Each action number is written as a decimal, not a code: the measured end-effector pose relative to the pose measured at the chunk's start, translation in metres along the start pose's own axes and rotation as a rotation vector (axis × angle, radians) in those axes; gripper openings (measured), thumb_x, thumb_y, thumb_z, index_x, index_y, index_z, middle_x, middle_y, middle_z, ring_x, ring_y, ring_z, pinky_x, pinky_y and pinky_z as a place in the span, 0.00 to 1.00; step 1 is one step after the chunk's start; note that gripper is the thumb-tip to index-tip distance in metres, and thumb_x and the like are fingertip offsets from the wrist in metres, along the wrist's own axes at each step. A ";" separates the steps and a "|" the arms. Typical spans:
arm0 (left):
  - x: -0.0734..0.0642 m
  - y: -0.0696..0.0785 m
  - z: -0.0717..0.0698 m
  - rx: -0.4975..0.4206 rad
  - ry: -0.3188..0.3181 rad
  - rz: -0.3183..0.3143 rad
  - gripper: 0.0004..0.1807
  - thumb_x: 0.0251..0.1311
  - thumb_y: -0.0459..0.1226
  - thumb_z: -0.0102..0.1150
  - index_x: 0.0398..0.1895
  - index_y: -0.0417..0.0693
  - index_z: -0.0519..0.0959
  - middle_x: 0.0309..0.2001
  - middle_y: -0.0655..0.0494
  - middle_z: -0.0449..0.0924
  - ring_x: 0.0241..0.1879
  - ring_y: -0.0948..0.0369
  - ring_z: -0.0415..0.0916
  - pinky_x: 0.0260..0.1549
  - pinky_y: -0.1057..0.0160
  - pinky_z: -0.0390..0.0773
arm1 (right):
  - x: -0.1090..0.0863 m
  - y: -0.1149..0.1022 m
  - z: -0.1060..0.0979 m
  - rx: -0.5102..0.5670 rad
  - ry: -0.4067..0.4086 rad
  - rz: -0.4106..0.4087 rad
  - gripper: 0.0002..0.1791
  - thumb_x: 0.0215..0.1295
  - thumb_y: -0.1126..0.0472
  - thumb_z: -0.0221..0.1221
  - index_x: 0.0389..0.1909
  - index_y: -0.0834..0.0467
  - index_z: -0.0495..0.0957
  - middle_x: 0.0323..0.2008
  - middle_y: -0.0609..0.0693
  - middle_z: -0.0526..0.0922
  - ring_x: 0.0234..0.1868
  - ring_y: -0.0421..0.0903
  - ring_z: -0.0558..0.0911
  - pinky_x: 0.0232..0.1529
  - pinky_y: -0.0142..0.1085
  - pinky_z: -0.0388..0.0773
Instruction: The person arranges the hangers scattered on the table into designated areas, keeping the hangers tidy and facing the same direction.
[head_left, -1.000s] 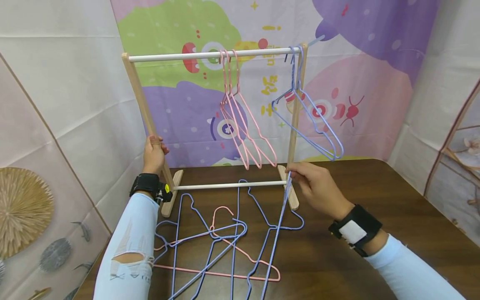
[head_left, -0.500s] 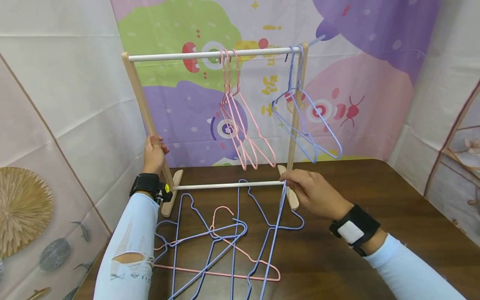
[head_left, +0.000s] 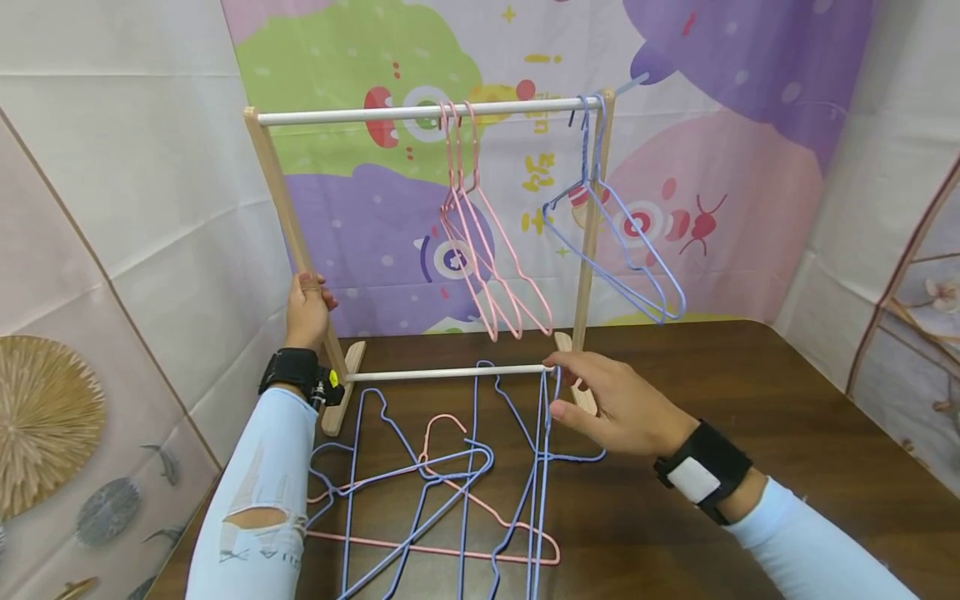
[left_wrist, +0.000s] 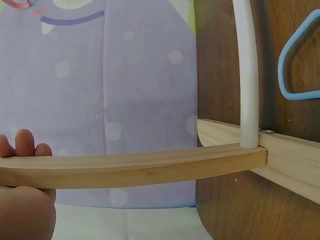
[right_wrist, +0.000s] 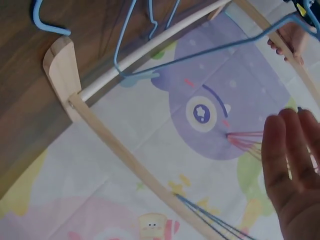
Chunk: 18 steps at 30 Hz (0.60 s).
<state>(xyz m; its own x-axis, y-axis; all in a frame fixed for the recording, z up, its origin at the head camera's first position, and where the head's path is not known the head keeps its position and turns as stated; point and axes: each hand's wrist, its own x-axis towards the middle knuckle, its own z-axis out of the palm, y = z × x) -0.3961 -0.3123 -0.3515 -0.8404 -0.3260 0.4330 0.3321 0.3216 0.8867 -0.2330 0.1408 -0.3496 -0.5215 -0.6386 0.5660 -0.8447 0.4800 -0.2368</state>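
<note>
My left hand (head_left: 307,310) grips the left wooden post (left_wrist: 150,167) of a small clothes rack, fingers and thumb around it in the left wrist view. My right hand (head_left: 615,402) is beside the rack's lower white bar (head_left: 450,372) at its right end. Its fingers look straight in the right wrist view, the thumb apart. A blue hanger (head_left: 547,417) has its upper end at that bar, right by my fingertips; whether they touch is unclear. Several pink hangers (head_left: 517,258) hang mid-way along the top white bar (head_left: 337,115). Blue hangers (head_left: 660,258) hang at its right end.
More blue hangers (head_left: 408,533) and a pink hanger (head_left: 517,557) lie tangled on the brown table (head_left: 675,533) in front of the rack. A cartoon-printed cloth (head_left: 360,250) covers the back, close behind the rack. Pale curtains (head_left: 135,167) stand at the sides.
My right hand moves left and slightly down along the lower bar, bringing the blue hanger's upper end with it, then its fingers part. The hanging blue hangers sway. My left hand stays put.
</note>
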 end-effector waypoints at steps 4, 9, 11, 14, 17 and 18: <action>-0.003 0.003 0.000 0.009 0.005 0.007 0.31 0.78 0.56 0.21 0.52 0.38 0.66 0.34 0.51 0.67 0.33 0.64 0.73 0.47 0.64 0.75 | 0.001 -0.005 0.009 -0.040 0.030 0.042 0.33 0.71 0.44 0.63 0.68 0.60 0.70 0.52 0.53 0.82 0.51 0.44 0.81 0.51 0.45 0.82; -0.005 0.003 0.000 0.011 0.010 0.011 0.33 0.77 0.56 0.21 0.54 0.36 0.65 0.33 0.52 0.68 0.33 0.65 0.73 0.45 0.65 0.74 | 0.000 -0.011 0.023 0.013 0.052 0.118 0.37 0.72 0.52 0.64 0.75 0.62 0.62 0.41 0.46 0.80 0.35 0.39 0.79 0.35 0.35 0.80; -0.004 0.002 0.000 0.013 0.012 0.011 0.32 0.77 0.57 0.21 0.53 0.38 0.66 0.33 0.51 0.68 0.33 0.64 0.73 0.45 0.65 0.73 | -0.003 -0.014 0.029 0.045 0.050 0.152 0.38 0.73 0.54 0.63 0.77 0.63 0.59 0.38 0.44 0.79 0.33 0.38 0.79 0.33 0.34 0.79; -0.004 0.001 0.000 0.016 0.013 0.011 0.30 0.77 0.57 0.22 0.51 0.43 0.66 0.34 0.51 0.68 0.33 0.63 0.73 0.45 0.65 0.73 | -0.008 -0.018 0.039 0.070 0.053 0.183 0.37 0.73 0.57 0.63 0.76 0.66 0.59 0.40 0.46 0.81 0.38 0.40 0.83 0.39 0.37 0.83; -0.003 0.000 0.000 0.020 0.014 0.013 0.30 0.76 0.58 0.21 0.50 0.44 0.67 0.34 0.50 0.68 0.34 0.63 0.74 0.46 0.64 0.74 | -0.011 -0.022 0.052 0.070 0.069 0.217 0.32 0.71 0.62 0.63 0.70 0.68 0.65 0.42 0.50 0.82 0.38 0.41 0.84 0.39 0.37 0.83; -0.003 0.000 0.000 0.018 0.015 0.014 0.30 0.76 0.58 0.21 0.50 0.44 0.67 0.34 0.50 0.68 0.34 0.63 0.74 0.46 0.64 0.74 | -0.011 -0.023 0.057 0.075 0.076 0.236 0.28 0.70 0.64 0.63 0.67 0.68 0.68 0.40 0.49 0.82 0.37 0.40 0.83 0.37 0.36 0.83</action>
<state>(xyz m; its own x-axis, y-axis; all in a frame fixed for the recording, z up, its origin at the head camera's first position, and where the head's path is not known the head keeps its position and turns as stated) -0.3936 -0.3114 -0.3526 -0.8293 -0.3345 0.4477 0.3360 0.3417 0.8777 -0.2146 0.1027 -0.3956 -0.6970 -0.4658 0.5452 -0.7089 0.5624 -0.4257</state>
